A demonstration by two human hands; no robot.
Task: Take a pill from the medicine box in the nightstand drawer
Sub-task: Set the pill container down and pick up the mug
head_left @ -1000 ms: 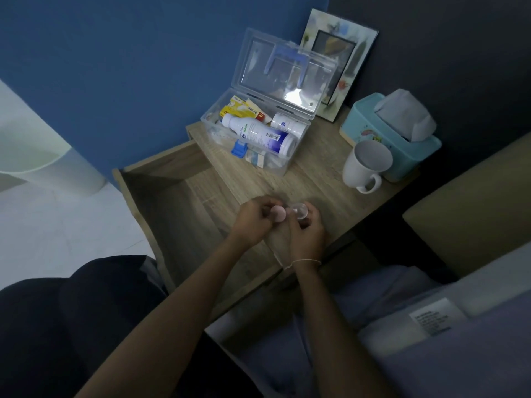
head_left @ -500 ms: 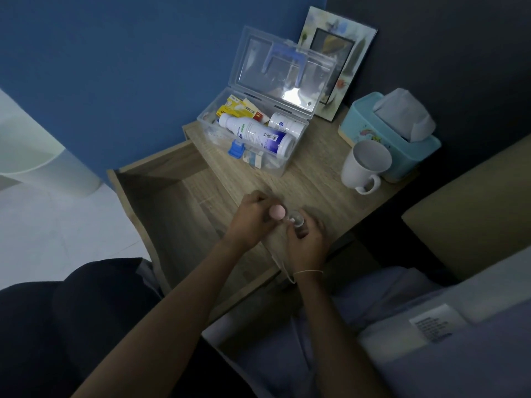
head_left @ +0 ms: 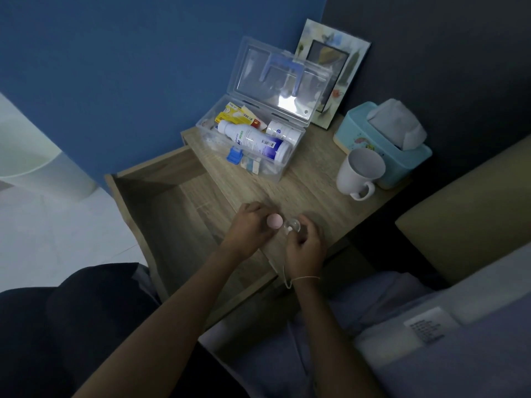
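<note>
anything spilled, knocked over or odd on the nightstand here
Nothing spilled or toppled. The medicine box sits open on the nightstand, the drawer is pulled out, and the white mug stands upright.

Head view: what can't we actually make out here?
- Small clear container in the right hand: any pill inside is too small and dim to see.
- Pink cap held by the left hand: fingers cover part of it.
- Medicine box: labels too small to read.
- Drawer: front part covered by the arms.
</note>
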